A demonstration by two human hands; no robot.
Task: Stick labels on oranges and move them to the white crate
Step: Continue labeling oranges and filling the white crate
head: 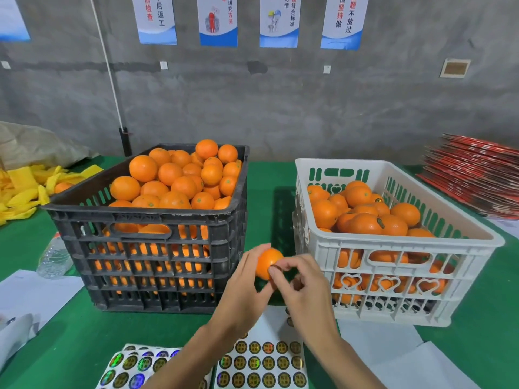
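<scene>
My left hand (243,287) grips one orange (266,261) in the gap between the two crates, above the green table. My right hand (303,287) pinches a small round label (275,268) against the orange's front with thumb and forefinger. A black crate (146,242) on the left is heaped with several oranges. On the right stands the white crate (398,245), partly filled with oranges, some showing dark labels. Sheets of round holographic labels (261,363) lie on the table under my forearms.
Yellow wrappers (25,186) are piled at the far left. A clear plastic bottle (53,259) lies beside the black crate. White paper sheets (31,296) lie at front left and front right. A stack of flat red cartons (477,175) sits at the right, against a grey wall.
</scene>
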